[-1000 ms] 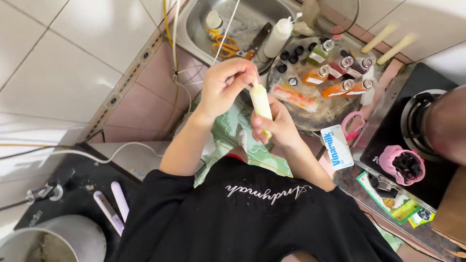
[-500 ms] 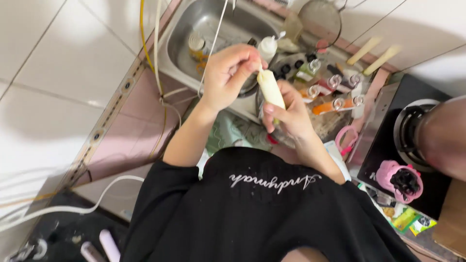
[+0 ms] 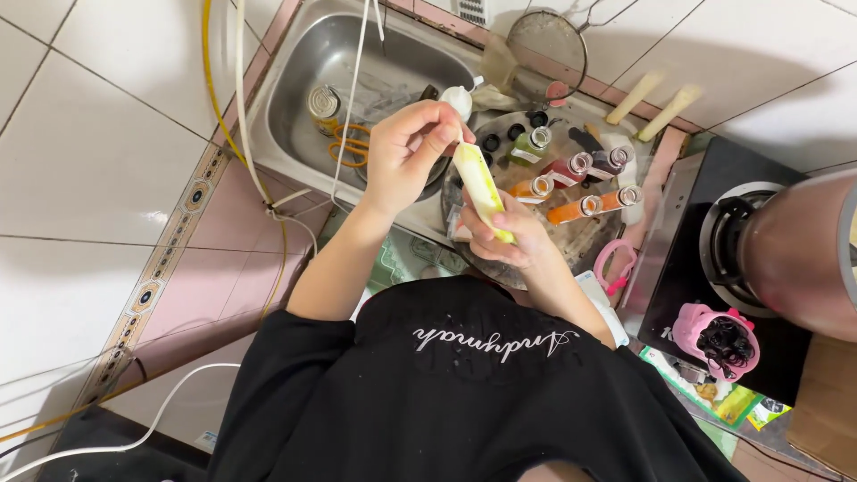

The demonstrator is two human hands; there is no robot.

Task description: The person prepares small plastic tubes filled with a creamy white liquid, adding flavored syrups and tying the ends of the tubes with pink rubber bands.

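A long pale tube, filled with yellow-green stuff, is held slanted above a round tray. Its lower end is gripped in the right hand, whose fingers are wrapped round it from below. Its upper end is pinched by the left hand, the fingers being drawn narrow and closed on the tip. Both hands are thus closed on the one tube, above the near edge of the tray and just beside the sink.

On the tray five small open bottles are seen lying in a loose cluster: one green, one dark red, one dark, and two orange. Three or so black caps are scattered near them at the far side of the tray; their exact count cannot be told. One white squeeze bottle lies at the sink's edge, just behind the left hand.

In the sink one tin and one pair of orange scissors are seen. One wire strainer is propped behind the tray. Two more pale tubes are laid side by side on the tiled surface beyond it. A pink ring lies at the tray's right edge. Further right, one black stove is seen, with one pink holder of dark things on it. Yellow and white hoses run down the tiled wall at the left.
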